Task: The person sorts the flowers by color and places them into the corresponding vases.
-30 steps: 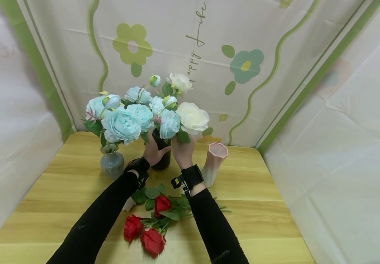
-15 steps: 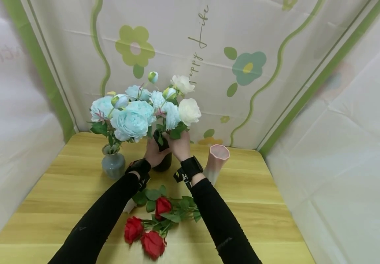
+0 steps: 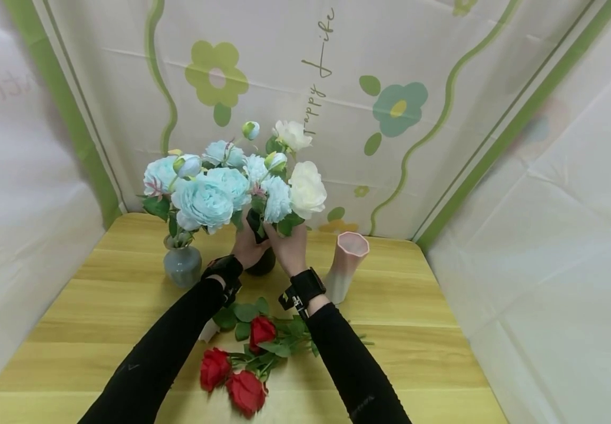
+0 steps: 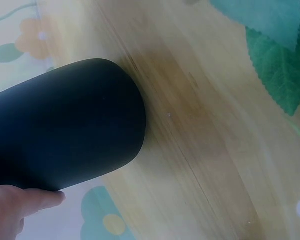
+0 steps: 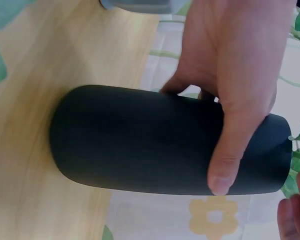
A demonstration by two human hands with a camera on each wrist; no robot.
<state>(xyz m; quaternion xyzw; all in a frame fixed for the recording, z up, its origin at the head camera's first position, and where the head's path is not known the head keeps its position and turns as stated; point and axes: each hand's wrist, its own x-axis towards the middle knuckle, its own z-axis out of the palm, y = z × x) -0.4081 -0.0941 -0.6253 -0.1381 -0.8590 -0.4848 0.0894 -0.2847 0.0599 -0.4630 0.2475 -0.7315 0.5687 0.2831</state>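
We have the matte black cylindrical vase [image 5: 135,140] ahead of us between our hands, its long axis roughly upright, its mouth up among green leaves. Our left hand [image 3: 249,246] grips its upper part, thumb laid across the side. Our right hand [image 3: 289,250] is the nearer to the mouth, just right of it, directly below the large cream-white ruffled flower [image 3: 307,191]; we cannot tell whether its curled fingers pinch the hidden stem.

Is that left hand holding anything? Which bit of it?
Yes, the left hand holds the black vase around its upper half, a little below the top.
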